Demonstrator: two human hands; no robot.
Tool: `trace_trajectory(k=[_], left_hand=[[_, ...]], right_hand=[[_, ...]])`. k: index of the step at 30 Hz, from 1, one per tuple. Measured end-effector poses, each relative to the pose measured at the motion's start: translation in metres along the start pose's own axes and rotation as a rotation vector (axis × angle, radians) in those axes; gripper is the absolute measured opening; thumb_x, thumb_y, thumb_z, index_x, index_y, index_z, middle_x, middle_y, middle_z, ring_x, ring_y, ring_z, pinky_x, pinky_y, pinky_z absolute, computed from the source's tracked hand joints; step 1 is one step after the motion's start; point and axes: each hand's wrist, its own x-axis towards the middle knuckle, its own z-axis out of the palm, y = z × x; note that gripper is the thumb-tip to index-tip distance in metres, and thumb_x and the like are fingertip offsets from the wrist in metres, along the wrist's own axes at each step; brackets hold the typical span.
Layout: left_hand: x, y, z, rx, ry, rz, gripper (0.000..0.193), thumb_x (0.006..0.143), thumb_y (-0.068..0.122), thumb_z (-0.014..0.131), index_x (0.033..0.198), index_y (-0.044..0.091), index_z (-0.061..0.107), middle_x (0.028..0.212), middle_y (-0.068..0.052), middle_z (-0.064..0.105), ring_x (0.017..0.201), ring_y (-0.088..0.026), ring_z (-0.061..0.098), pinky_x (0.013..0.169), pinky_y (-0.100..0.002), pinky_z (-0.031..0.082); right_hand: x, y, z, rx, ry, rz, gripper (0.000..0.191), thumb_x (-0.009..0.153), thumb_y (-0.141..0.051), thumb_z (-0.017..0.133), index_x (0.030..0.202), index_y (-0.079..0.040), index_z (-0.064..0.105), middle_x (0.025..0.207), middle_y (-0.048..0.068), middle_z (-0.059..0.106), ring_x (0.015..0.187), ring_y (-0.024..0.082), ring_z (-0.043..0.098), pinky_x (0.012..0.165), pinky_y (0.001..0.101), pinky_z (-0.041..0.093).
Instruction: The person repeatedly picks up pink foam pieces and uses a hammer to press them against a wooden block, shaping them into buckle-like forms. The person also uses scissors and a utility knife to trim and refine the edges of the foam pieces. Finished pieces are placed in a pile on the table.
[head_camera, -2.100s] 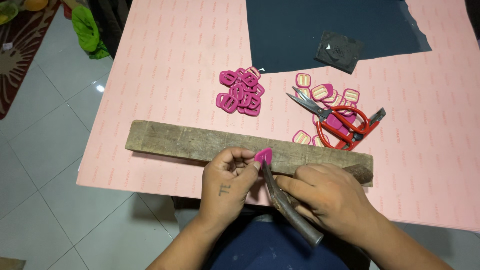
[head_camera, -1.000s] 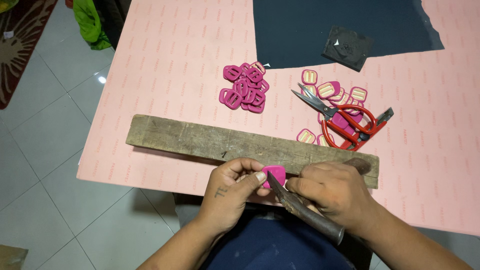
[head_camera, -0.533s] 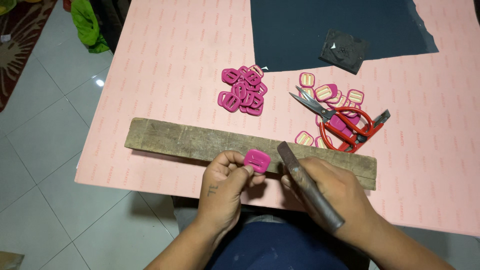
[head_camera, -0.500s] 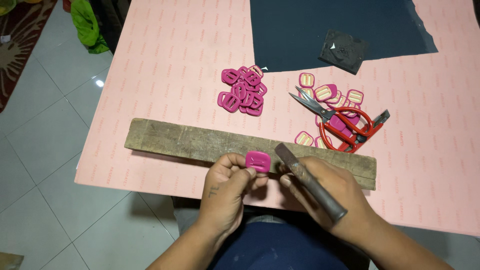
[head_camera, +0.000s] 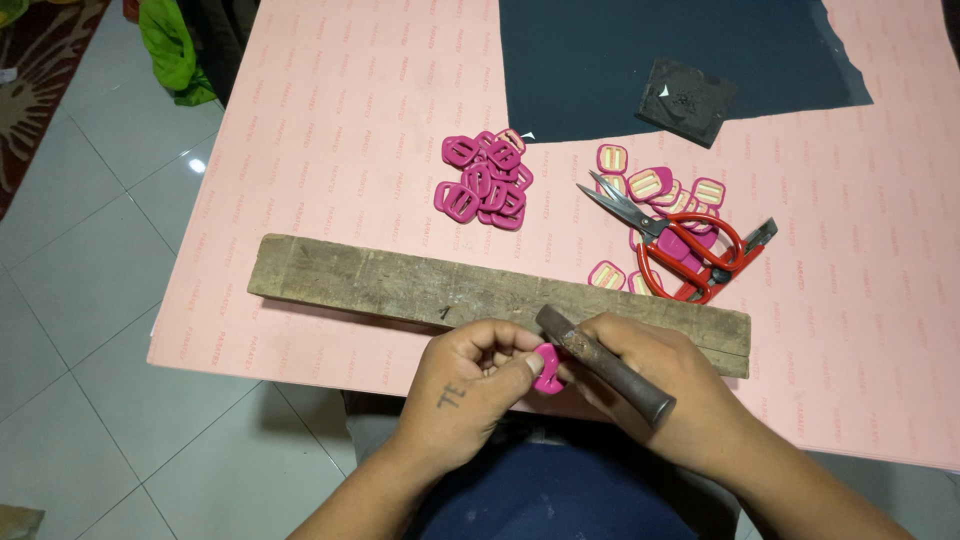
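Nearest the viewer, at the bench's front edge, the left hand (head_camera: 470, 385) pinches a small magenta plastic buckle piece (head_camera: 547, 366) between thumb and curled fingers, holding it just in front of a long weathered wooden plank (head_camera: 400, 285). The right hand (head_camera: 665, 395) is touching it from the other side, its fingers wrapped tight around a dark, rusty metal rod tool (head_camera: 605, 365) that slants from the buckle piece back toward the wrist. The plank lies crosswise on the pink-covered bench (head_camera: 330, 130), between the hands and everything else. Beyond it, in the middle, sits a heap of magenta buckles (head_camera: 485, 180). To the right lie red-handled scissors (head_camera: 680, 245) on scattered pink buckles with cream faces (head_camera: 645, 185). Farthest back, a dark blue sheet (head_camera: 620, 60) carries a small black square pad (head_camera: 688, 100) at its near edge.
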Motion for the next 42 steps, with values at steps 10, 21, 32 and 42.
trace_trajectory(k=[10, 21, 32, 42], left_hand=[[0.008, -0.005, 0.0, -0.002, 0.242, 0.026, 0.015, 0.09, -0.001, 0.064, 0.104, -0.003, 0.06, 0.08, -0.005, 0.071, 0.069, -0.008, 0.068, 0.062, -0.022, 0.055], [-0.001, -0.006, -0.003, 0.113, 0.16, 0.111, 0.012, 0.093, 0.003, 0.066, 0.104, -0.003, 0.066, 0.081, -0.005, 0.07, 0.07, -0.007, 0.065, 0.062, -0.023, 0.057], [0.003, -0.02, -0.017, -0.283, -0.002, -0.115, 0.005, 0.094, 0.0, 0.065, 0.099, -0.003, 0.066, 0.082, -0.01, 0.072, 0.072, -0.013, 0.068, 0.07, -0.026, 0.059], [0.01, -0.028, -0.008, -0.093, 0.03, -0.052, 0.007, 0.095, 0.001, 0.064, 0.102, -0.002, 0.063, 0.088, -0.011, 0.072, 0.076, -0.013, 0.07, 0.071, -0.025, 0.059]], right_hand=[[-0.004, -0.015, 0.0, -0.393, 0.054, -0.342, 0.022, 0.081, -0.024, 0.07, 0.096, -0.009, 0.069, 0.077, 0.006, 0.059, 0.073, 0.027, 0.063, 0.062, 0.0412, 0.046], [-0.002, -0.009, 0.005, -0.454, 0.045, -0.403, 0.02, 0.077, -0.024, 0.071, 0.091, -0.01, 0.069, 0.073, 0.005, 0.057, 0.067, 0.026, 0.061, 0.057, 0.0405, 0.045], [0.002, 0.006, -0.004, -0.308, 0.1, -0.51, 0.025, 0.076, -0.027, 0.083, 0.081, -0.008, 0.068, 0.066, 0.004, 0.058, 0.058, 0.023, 0.063, 0.051, 0.0365, 0.047], [-0.002, 0.014, -0.015, -0.333, 0.006, -0.516, 0.026, 0.077, -0.032, 0.082, 0.082, -0.01, 0.068, 0.066, 0.004, 0.055, 0.06, 0.023, 0.061, 0.053, 0.0387, 0.045]])
